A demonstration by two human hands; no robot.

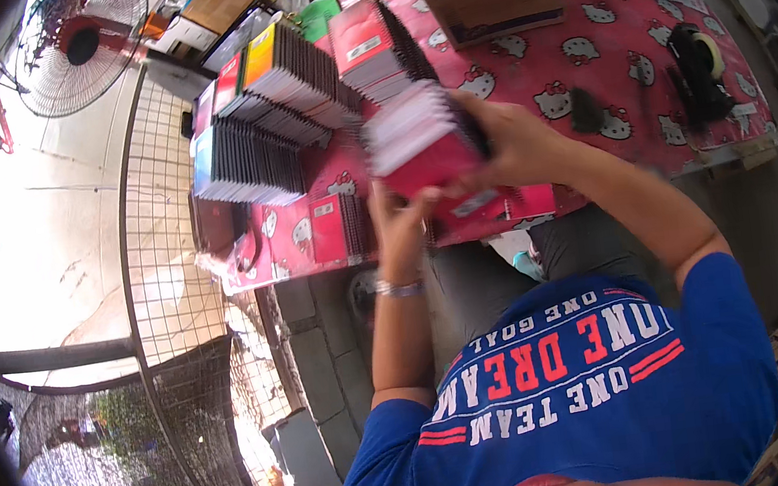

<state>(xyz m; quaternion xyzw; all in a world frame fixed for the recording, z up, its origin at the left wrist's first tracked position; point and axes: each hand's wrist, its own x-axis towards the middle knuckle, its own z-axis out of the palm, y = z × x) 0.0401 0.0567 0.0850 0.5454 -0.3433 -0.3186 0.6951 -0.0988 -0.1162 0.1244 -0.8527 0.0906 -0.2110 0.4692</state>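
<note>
Blue-covered notebooks [246, 168] are stacked at the left of the table [532, 69], with a yellow-topped stack [294, 81] just behind. A small red pile [328, 229] is set near the front edge. Above the table, a blurred notebook bundle [421, 148] is pinched between the grip of the left hand [402, 227], low down, and that of the right hand [516, 137], at its right side. Behind, a cardboard box [506, 4] is placed; farther right, a black tape dispenser [695, 78].

Stacked notebooks [304, 85], a carton [501, 5] and a tape dispenser [698, 78] suggest a packing workshop.
</note>
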